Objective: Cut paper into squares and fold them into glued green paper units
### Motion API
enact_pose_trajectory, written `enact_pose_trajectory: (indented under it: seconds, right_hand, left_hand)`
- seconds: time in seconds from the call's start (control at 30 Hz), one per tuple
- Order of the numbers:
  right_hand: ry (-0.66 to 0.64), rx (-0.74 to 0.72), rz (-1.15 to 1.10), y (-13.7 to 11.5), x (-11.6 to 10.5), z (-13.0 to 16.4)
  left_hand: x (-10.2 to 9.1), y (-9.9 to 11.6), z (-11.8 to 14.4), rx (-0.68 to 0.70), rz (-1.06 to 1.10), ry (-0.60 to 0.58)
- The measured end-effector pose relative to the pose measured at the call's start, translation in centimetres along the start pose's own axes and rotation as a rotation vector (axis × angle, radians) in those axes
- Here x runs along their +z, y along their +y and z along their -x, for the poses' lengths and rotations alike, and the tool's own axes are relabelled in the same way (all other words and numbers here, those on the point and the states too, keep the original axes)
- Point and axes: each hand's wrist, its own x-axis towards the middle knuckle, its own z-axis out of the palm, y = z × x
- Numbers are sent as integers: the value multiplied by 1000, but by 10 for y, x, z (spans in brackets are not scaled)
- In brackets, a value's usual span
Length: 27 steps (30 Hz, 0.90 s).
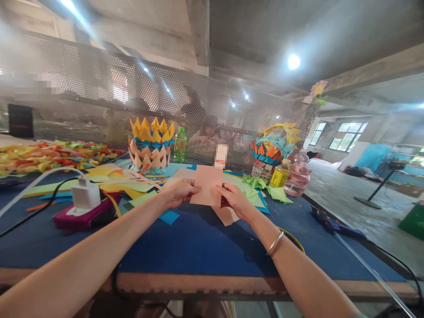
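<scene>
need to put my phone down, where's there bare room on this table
Bare blue table shows between the two forearms, from the near wooden edge up to the pink paper held by the left hand and right hand. Crowded: paper scraps and power strip left, bottles and green folds right.

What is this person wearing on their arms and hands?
Both forearms are bare, with no sleeves in view and no gloves. The left hand shows no rings or watch. The right hand has a thin silver-coloured bangle around the wrist.
</scene>
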Motion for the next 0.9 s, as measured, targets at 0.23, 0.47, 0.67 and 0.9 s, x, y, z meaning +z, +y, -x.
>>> enact_pose_trajectory:
  seconds: [0.23, 0.47, 0.67, 0.9]
  right_hand:
    - [47, -72, 4, 0, -1, -3]
    - [266, -252, -48, -1, 1, -6]
    - [276, -296, -72, -4, 7, -1]
    - [191, -232, -34, -2, 13, 2]
  left_hand:
    - [-1, 6, 3, -11, -36, -80]
    - [6, 6, 10, -5, -54, -154]
    - [29, -7, 20, 118, -98, -174]
    - [36, -14, 13, 283, -70, 10]
